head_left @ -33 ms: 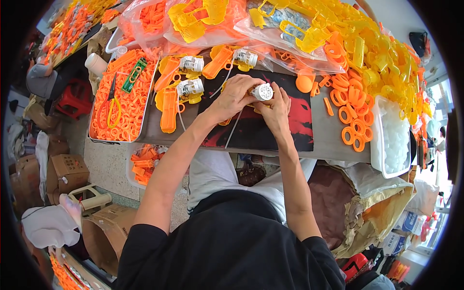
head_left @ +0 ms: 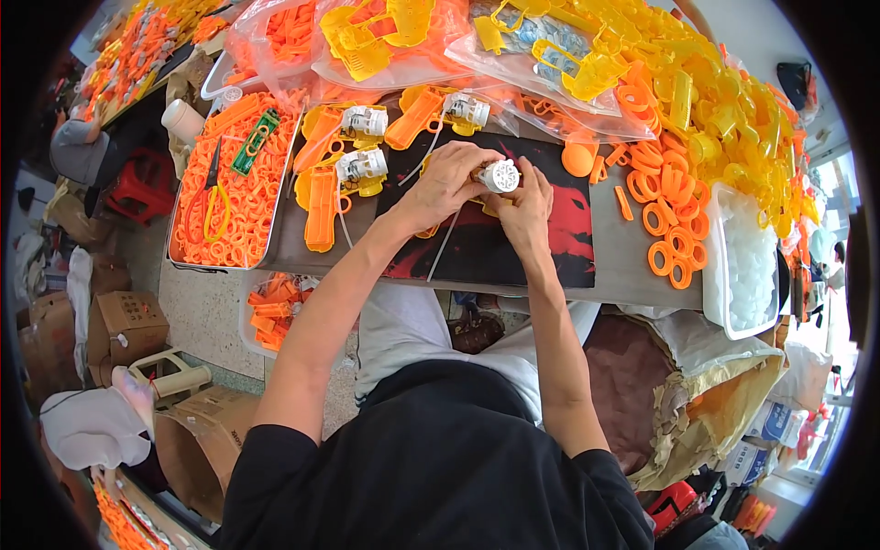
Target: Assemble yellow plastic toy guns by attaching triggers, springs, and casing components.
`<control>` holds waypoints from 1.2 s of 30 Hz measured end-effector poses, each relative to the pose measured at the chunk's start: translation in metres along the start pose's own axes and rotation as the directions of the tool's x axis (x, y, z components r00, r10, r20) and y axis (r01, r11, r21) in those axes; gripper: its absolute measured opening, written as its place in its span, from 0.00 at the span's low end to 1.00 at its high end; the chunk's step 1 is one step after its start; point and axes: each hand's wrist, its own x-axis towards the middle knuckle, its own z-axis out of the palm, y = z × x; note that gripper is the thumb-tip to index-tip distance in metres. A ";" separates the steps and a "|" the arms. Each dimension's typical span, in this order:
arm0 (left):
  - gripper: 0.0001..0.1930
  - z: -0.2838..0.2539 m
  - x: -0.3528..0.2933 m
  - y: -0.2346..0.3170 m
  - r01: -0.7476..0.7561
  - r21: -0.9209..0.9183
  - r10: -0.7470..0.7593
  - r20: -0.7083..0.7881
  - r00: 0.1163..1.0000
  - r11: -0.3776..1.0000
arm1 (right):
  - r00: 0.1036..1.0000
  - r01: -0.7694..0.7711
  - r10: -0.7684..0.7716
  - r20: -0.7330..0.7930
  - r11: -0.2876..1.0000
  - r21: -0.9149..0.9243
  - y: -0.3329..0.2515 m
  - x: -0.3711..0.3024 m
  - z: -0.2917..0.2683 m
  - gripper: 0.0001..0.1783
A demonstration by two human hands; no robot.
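Both hands are closed round one partly hidden toy gun, whose round white front cylinder (head_left: 500, 175) faces up between them. My left hand (head_left: 445, 183) grips it from the left, fingers bent over the top. From the right, my right hand (head_left: 526, 203) presses thumb and fingers near the cylinder. A bit of its yellow body shows below the left hand, and a thin pale cord (head_left: 444, 246) runs down over the black and red mat (head_left: 513, 247). Left of the hands lie several orange and yellow toy guns (head_left: 321, 206) with white cylinders.
A metal tray (head_left: 275, 206) of small orange parts, with scissors (head_left: 217, 197) on top, stands left. Orange rings (head_left: 678, 240) lie right of the mat, beside a white bin (head_left: 720, 275) of translucent pieces. Yellow shells (head_left: 724, 119) pile up behind, near plastic bags (head_left: 541, 82).
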 end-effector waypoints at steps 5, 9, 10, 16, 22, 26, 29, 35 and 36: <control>0.23 -0.001 -0.002 -0.003 -0.010 0.040 0.009 0.018 1.000 0.999 | 0.988 -0.065 0.080 -0.129 0.991 0.117 -0.017 -0.006 -0.002 0.17; 0.25 0.000 -0.001 0.002 -0.040 0.097 0.039 0.012 0.999 0.994 | 0.984 0.141 -0.135 -0.113 0.989 0.039 -0.007 -0.019 -0.017 0.15; 0.25 -0.001 0.000 0.003 -0.040 0.094 0.039 0.011 0.999 0.995 | 0.985 0.140 -0.135 -0.112 0.990 0.037 -0.005 -0.021 -0.015 0.15; 0.25 -0.004 -0.003 -0.001 0.014 0.068 -0.017 0.049 0.999 0.998 | 0.986 0.169 -0.169 0.008 0.986 0.006 -0.011 -0.019 -0.016 0.13; 0.24 -0.004 0.001 0.000 0.022 -0.042 -0.021 0.041 0.999 0.999 | 0.995 0.095 -0.092 -0.026 0.987 0.128 0.005 -0.015 -0.008 0.15; 0.25 -0.008 -0.002 0.003 0.117 -0.052 -0.112 0.079 0.990 0.992 | 0.997 -0.029 0.045 -0.059 0.971 0.239 -0.001 -0.013 -0.001 0.13; 0.26 -0.009 -0.003 0.003 0.143 -0.051 -0.139 0.080 0.987 0.988 | 0.998 -0.057 0.063 -0.017 0.971 0.232 -0.005 -0.012 -0.003 0.13; 0.26 -0.007 -0.004 0.001 0.166 -0.072 -0.160 0.084 0.984 0.983 | 0.999 -0.044 0.037 0.035 0.972 0.231 -0.005 -0.016 -0.008 0.17; 0.26 -0.006 -0.002 0.002 0.165 -0.072 -0.158 0.087 0.984 0.984 | 0.999 -0.046 0.040 0.033 0.972 0.232 -0.007 -0.016 -0.006 0.17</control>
